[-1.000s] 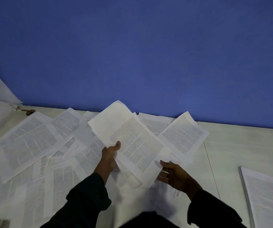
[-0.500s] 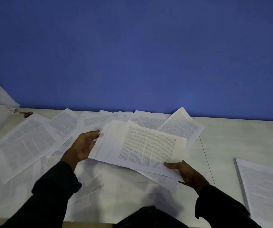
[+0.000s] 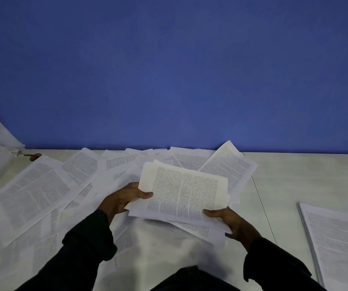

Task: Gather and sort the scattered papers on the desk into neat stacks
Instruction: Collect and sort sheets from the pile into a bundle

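Pale tabletop under dim light, backed by a blue wall. Nearest, dark sleeves reaching in from the bottom edge. Left hand gripping the left edge of a small bundle of printed sheets, thumb lying on the top page. Right hand gripping the same bundle at its lower right corner, thumb on top, fingers beneath. Bundle lifted off the surface and tilted, its lower sheets fanned out unevenly. Off to the right, well apart, a squared stack lying flat. Spread to the left and beyond the hands, scattered papers overlapping at many angles. Farther back, more loose pages reaching the wall's foot.
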The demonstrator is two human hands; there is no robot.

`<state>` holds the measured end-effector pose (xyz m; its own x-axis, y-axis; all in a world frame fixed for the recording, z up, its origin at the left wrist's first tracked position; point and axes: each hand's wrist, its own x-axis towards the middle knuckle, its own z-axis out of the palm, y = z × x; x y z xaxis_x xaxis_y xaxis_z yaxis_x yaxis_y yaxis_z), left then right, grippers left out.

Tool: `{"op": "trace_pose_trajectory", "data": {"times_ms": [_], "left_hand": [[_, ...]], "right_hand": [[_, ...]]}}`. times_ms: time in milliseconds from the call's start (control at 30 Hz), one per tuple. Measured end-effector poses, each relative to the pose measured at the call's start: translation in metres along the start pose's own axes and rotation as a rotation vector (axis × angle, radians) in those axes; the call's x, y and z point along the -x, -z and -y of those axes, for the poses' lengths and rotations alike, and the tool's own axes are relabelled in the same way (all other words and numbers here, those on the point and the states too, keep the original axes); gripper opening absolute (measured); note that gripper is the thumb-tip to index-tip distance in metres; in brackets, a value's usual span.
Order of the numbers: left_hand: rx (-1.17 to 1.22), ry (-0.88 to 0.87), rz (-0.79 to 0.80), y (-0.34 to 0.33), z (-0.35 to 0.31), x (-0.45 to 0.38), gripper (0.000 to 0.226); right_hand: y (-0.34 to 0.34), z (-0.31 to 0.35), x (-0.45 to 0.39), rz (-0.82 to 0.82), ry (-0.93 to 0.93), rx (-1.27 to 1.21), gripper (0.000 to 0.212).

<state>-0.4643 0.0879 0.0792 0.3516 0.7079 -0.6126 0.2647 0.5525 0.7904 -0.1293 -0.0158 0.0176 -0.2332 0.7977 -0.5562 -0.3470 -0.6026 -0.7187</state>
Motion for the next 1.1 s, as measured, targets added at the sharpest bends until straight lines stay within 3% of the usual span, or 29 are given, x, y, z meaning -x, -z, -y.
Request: {"op": "trace_pose_trajectory", "data": {"times_ms": [67, 167, 267, 333, 433, 500, 567, 667, 800, 900, 1000, 1100], "left_hand": [[-0.029, 0.016, -0.027, -0.006, 0.003, -0.004, 0.04], [0.006, -0.02, -0.159, -0.004, 0.01, -0.009, 0.054], [0.337, -0.094, -0.352, -0.01, 0.024, -0.008, 0.044], [0.545, -0.161, -0.32, -0.031, 0.032, -0.006, 0.035], [0.664, -0.159, -0.265, -0.076, 0.051, -0.006, 0.03], [0.691, -0.14, -0.192, -0.098, 0.065, -0.001, 0.034], [0.681, -0.112, -0.101, -0.101, 0.071, 0.006, 0.044], [0.725, -0.058, -0.002, -0.067, 0.062, 0.016, 0.042], [0.546, 0.066, 0.075, -0.021, 0.03, 0.023, 0.056], [0.302, -0.076, 0.19, -0.04, 0.005, 0.021, 0.07], [0.124, -0.184, 0.168, -0.059, -0.008, 0.015, 0.052], [0.049, -0.16, 0.254, -0.056, -0.011, 0.006, 0.065]], "right_hand": [[-0.004, 0.002, 0.002, -0.017, 0.003, 0.005, 0.066], [-0.007, 0.007, 0.009, -0.038, -0.013, -0.094, 0.052], [-0.004, 0.002, 0.012, -0.11, -0.033, -0.332, 0.043], [-0.012, -0.004, 0.009, -0.12, -0.025, -0.422, 0.049], [-0.04, -0.007, -0.004, -0.118, 0.02, -0.364, 0.054], [-0.052, -0.008, -0.014, -0.133, 0.164, -0.315, 0.052], [-0.051, -0.009, -0.018, -0.212, 0.298, -0.248, 0.051], [-0.028, -0.009, -0.01, -0.219, 0.332, -0.106, 0.052], [-0.007, 0.005, 0.001, 0.035, 0.148, 0.064, 0.056], [-0.017, 0.018, 0.003, 0.219, 0.004, 0.134, 0.057], [-0.02, 0.027, 0.005, 0.245, -0.018, 0.117, 0.058], [-0.008, 0.037, 0.007, 0.178, 0.028, 0.049, 0.055]]}}
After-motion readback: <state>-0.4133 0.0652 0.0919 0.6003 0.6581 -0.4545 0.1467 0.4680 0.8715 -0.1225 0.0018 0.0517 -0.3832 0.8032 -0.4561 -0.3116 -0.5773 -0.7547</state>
